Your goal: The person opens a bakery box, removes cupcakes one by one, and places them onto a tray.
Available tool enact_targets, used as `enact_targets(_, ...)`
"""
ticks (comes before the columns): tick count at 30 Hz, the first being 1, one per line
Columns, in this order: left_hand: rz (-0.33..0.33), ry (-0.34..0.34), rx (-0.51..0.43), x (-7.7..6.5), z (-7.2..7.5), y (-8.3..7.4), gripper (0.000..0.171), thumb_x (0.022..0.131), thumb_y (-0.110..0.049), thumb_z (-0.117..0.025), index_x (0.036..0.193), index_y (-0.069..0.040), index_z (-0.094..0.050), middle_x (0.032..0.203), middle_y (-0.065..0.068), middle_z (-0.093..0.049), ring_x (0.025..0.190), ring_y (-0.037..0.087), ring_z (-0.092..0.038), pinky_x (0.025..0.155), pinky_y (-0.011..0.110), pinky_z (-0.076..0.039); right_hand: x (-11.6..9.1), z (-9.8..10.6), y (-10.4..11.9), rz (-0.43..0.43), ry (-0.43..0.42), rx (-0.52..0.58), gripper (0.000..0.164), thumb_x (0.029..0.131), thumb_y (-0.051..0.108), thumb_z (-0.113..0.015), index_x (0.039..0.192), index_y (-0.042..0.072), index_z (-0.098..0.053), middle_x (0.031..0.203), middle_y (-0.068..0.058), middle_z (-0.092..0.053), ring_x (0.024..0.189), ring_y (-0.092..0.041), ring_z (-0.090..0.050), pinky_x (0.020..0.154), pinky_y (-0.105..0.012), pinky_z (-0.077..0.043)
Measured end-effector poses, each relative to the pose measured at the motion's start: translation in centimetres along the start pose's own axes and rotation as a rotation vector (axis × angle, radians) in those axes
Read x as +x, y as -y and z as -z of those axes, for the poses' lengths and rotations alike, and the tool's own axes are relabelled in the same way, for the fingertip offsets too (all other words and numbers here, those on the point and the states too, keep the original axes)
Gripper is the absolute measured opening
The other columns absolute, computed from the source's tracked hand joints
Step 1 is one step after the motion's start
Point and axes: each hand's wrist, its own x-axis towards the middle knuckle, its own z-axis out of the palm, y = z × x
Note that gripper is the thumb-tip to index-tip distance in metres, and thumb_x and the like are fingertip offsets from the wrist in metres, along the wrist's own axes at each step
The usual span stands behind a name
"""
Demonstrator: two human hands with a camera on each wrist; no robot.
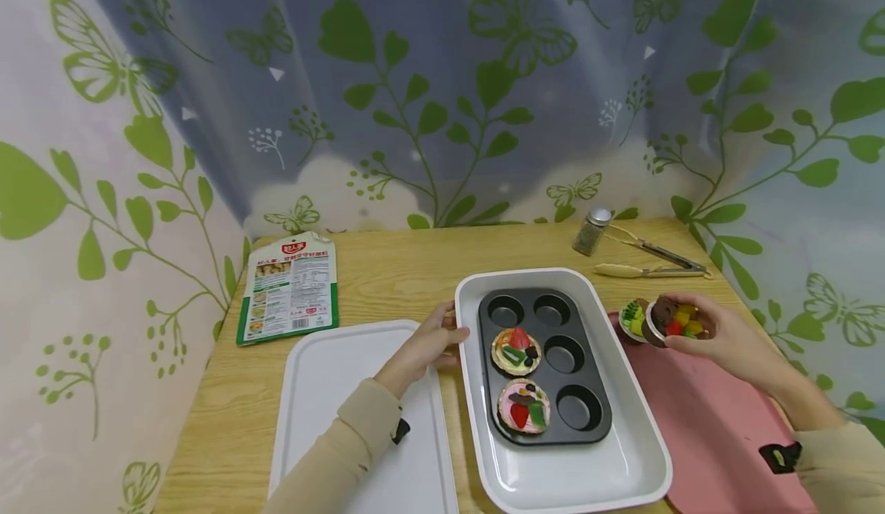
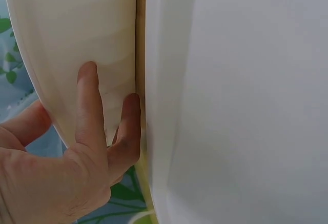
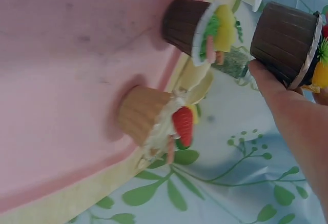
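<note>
My right hand [image 1: 726, 341] pinches a cupcake [image 1: 674, 322] in a dark brown wrapper, topped with chocolate and mixed fruit. In the right wrist view this cupcake [image 3: 285, 43] is tilted on its side. Close beside it, a green-topped cupcake [image 1: 632, 320] sits on the pink tray [image 1: 719, 429]; a tan-wrapped cupcake [image 3: 146, 114] with a strawberry shows only in the right wrist view. My left hand [image 1: 430, 343] rests at the left rim of the deep white tray [image 1: 588, 477], thumb at the rim, fingers along the outer wall. Inside lies a dark muffin pan [image 1: 518, 299] holding two fruit-topped cupcakes [image 1: 515, 352].
A white board-like tray [image 1: 353, 414] lies under my left forearm. A green and white food packet [image 1: 290, 287] is at the back left. A spice shaker [image 1: 591, 231] and tongs [image 1: 653, 268] lie at the back right. Patterned curtains [image 1: 442, 114] enclose the table.
</note>
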Motion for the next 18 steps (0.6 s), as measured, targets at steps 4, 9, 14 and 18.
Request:
enact_targets(4, -0.005, 0.006, -0.013, 0.1, 0.1, 0.0, 0.073, 0.103, -0.011, -0.061, 0.167, -0.021, -0.027, 0.154, 0.022, -0.048, 0.11, 0.029, -0.068, 0.076, 0.034, -0.065, -1.2, -0.6, -0.6, -0.02, 0.029, 0.056, 0.065, 0.097, 0.013, -0.076, 0.153, 0.002, -0.046, 0.127, 0.024, -0.057, 0.106, 0.011, -0.061, 0.082, -0.012, -0.055)
enact_targets(9, -0.003, 0.007, -0.009, 0.1, 0.2, 0.0, 0.072, 0.104, -0.011, -0.061, 0.167, -0.022, -0.028, 0.152, 0.021, -0.05, 0.111, 0.028, -0.068, 0.074, 0.033, -0.065, -2.4, -1.2, -1.5, -0.102, 0.071, 0.112, 0.067, 0.099, 0.017, -0.075, 0.157, 0.005, -0.042, 0.129, 0.026, -0.052, 0.11, 0.017, -0.057, 0.081, -0.015, -0.057)
enact_targets(14, -0.005, 0.008, 0.0, 0.1, 0.2, 0.0, 0.071, 0.103, -0.011, -0.061, 0.166, -0.022, -0.029, 0.15, 0.021, -0.05, 0.109, 0.028, -0.068, 0.075, 0.033, -0.065, -2.9, -2.4, -2.6, -0.077, 0.076, 0.151, 0.067, 0.097, 0.009, -0.076, 0.156, 0.003, -0.043, 0.134, 0.027, -0.047, 0.112, 0.018, -0.054, 0.084, -0.012, -0.055)
enact_targets(18, -0.007, 0.014, -0.008, 0.2, 0.1, 0.1, 0.071, 0.103, -0.011, -0.061, 0.166, -0.021, -0.029, 0.149, 0.021, -0.051, 0.106, 0.026, -0.068, 0.076, 0.034, -0.066, -3.1, -3.1, -3.2, -0.071, 0.066, 0.129, 0.066, 0.096, 0.009, -0.077, 0.154, 0.003, -0.046, 0.152, -0.005, -0.047, 0.114, 0.022, -0.049, 0.085, -0.009, -0.052)
